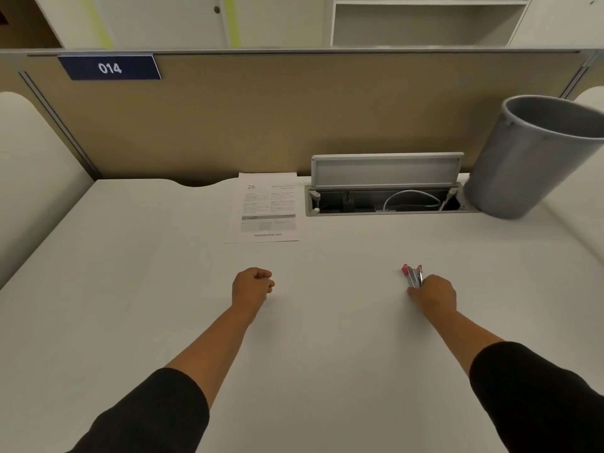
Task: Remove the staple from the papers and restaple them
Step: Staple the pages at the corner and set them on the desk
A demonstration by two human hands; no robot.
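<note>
The right hand (433, 294) grips a small pink-and-metal stapler (413, 276), its jaws pointing toward the far edge. The left hand (252, 286) rests on the smooth white desk (130, 256) as an empty fist. The papers (266, 207), thin printed sheets, lie flat at the far edge, well apart from both hands. Best pull them close first, then work the staple out gently.

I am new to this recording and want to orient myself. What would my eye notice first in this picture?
Probably the pink stapler, gripped by the right hand on the white desk, the only bright colour there. Next, the left hand, a curled fist resting on the desk and holding nothing. Then the printed papers lying untouched at the far edge, left of an open cable tray and a grey bin.
</note>
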